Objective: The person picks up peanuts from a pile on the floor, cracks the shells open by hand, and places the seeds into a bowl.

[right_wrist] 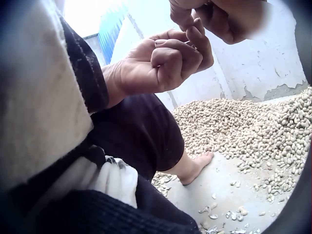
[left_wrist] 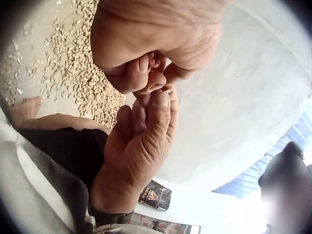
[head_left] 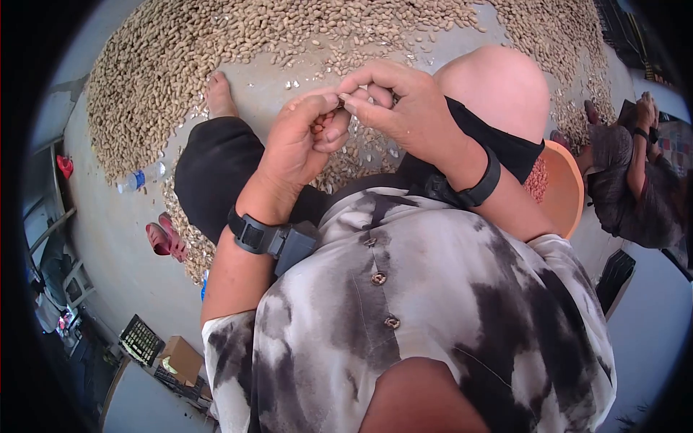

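In the head view my left hand (head_left: 294, 137) curls its fingers around several reddish peanut kernels (head_left: 318, 124). The same kernels (left_wrist: 153, 60) show between the curled fingers in the left wrist view. My right hand (head_left: 408, 105) meets it, thumb and forefinger pinching a small peanut (head_left: 341, 102) right at the left thumb tip. The fingertips hide most of that peanut; a pale bit of shell (left_wrist: 167, 91) shows there in the left wrist view. Seen from the right wrist, the left hand (right_wrist: 163, 63) is below the right hand (right_wrist: 222, 17), fingertips together.
A big heap of unshelled peanuts (head_left: 216, 36) spreads across the floor ahead, with broken shells between the feet. An orange basin (head_left: 570, 189) of shelled kernels (head_left: 536, 180) stands by the right leg. A plastic bottle (head_left: 141, 177) and red shoes (head_left: 166, 238) lie left. Another person (head_left: 635, 173) sits at right.
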A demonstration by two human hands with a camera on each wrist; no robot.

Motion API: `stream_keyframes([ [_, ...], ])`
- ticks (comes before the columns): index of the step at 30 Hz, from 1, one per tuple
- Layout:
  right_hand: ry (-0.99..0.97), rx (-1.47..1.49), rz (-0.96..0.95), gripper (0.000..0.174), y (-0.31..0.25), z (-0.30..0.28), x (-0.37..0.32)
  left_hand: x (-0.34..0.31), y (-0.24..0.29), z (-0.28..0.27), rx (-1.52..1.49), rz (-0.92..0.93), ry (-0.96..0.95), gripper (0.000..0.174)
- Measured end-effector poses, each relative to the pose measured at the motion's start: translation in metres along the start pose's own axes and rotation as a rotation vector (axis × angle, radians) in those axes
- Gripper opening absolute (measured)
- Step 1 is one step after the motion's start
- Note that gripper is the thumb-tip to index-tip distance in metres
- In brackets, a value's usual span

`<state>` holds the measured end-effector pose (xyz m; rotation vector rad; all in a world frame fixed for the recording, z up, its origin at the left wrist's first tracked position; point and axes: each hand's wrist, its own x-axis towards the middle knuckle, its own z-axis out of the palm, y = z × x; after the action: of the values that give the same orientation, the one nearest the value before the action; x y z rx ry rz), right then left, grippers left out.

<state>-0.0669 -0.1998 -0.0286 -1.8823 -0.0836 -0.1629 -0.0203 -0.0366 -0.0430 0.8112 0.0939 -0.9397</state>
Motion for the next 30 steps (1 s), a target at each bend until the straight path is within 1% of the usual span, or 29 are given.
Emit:
stream_keyframes([
  [3, -0.002, -0.011, -0.02, 0.017, -0.004, 0.001, 0.001, -0.001, 0.0, -0.002, -0.055, -0.018, -0.034, 0.018],
  [4, -0.003, -0.018, -0.019, 0.017, -0.006, 0.001, 0.001, 0.0, -0.001, -0.001, -0.068, 0.007, -0.009, 0.016],
  [5, -0.003, -0.027, -0.018, 0.017, -0.006, 0.001, 0.001, -0.001, 0.0, -0.001, -0.055, 0.011, -0.032, 0.016],
  [8, -0.039, 0.101, 0.106, 0.016, -0.002, 0.001, -0.001, -0.004, 0.002, 0.0, 0.0, 0.015, -0.081, 0.015],
  [11, -0.044, 0.406, 0.212, 0.017, 0.0, 0.004, 0.001, -0.005, 0.004, 0.003, 0.054, 0.026, -0.084, 0.015],
  [16, -0.096, 0.541, 0.33, 0.02, -0.006, 0.003, 0.003, -0.006, 0.005, 0.001, 0.013, 0.063, -0.117, 0.015],
  [17, -0.1, 0.556, 0.347, 0.02, -0.005, 0.004, 0.003, -0.006, 0.005, 0.002, 0.016, 0.068, -0.097, 0.016],
  [19, -0.096, 0.582, 0.341, 0.018, -0.004, 0.006, 0.002, -0.008, 0.005, 0.004, 0.024, 0.074, -0.056, 0.017],
  [23, -0.085, 0.645, 0.324, 0.016, -0.003, 0.01, 0.003, -0.009, 0.005, 0.006, 0.002, 0.073, -0.05, 0.018],
  [26, -0.018, 0.588, 0.326, 0.015, 0.0, 0.016, 0.002, -0.008, 0.004, 0.007, 0.008, 0.074, -0.052, 0.019],
  [30, 0.006, 0.584, 0.299, 0.016, 0.004, 0.019, 0.002, -0.004, 0.001, 0.004, 0.003, 0.086, -0.061, 0.019],
])
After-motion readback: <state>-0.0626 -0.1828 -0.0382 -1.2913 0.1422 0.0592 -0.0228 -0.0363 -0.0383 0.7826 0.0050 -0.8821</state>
